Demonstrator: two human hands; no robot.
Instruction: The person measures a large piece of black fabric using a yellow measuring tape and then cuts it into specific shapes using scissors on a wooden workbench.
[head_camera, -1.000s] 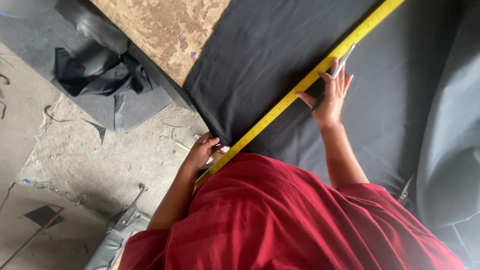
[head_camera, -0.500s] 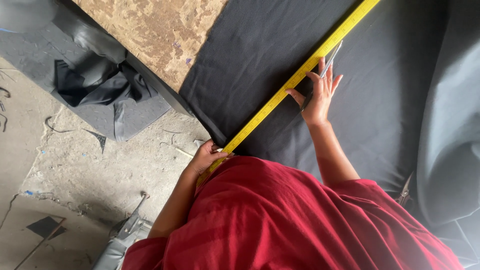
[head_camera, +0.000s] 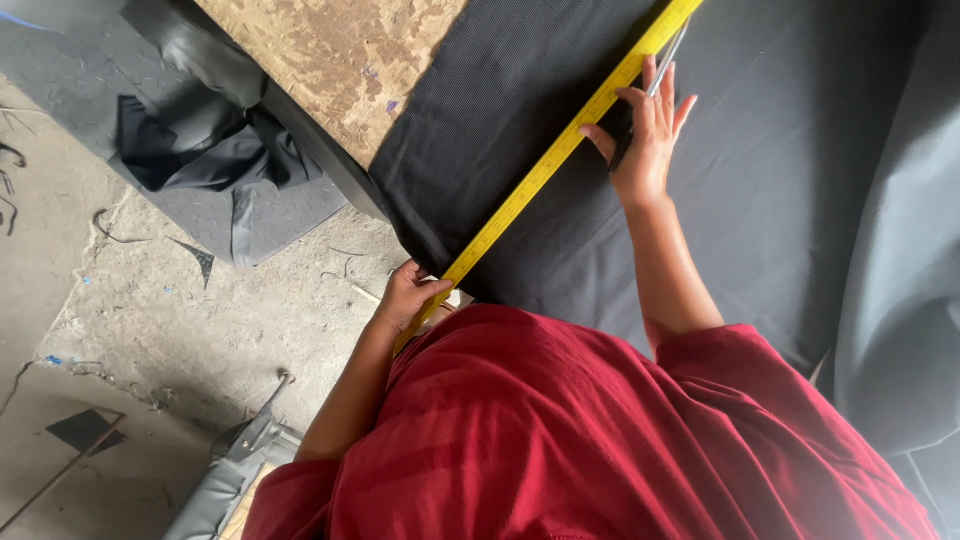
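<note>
A long yellow ruler (head_camera: 560, 155) lies diagonally across black fabric (head_camera: 760, 170) spread on a worn wooden table (head_camera: 340, 60). My left hand (head_camera: 408, 295) pinches the ruler's near end at the fabric's edge, close to my red garment (head_camera: 560, 440). My right hand (head_camera: 645, 140) rests farther up, fingers spread against the ruler's side. It holds scissors (head_camera: 668, 58) with a dark handle, the metal blades pointing away along the ruler.
A dark fabric piece and scraps (head_camera: 210, 160) lie on the rough concrete floor (head_camera: 150, 320) to the left. A grey padded object (head_camera: 225, 480) sits low on the floor by my left arm. More grey cloth (head_camera: 900, 300) hangs at the right.
My right hand with the scissors has slid farther up along the ruler, away from my body. My left hand stays at the ruler's near end.
</note>
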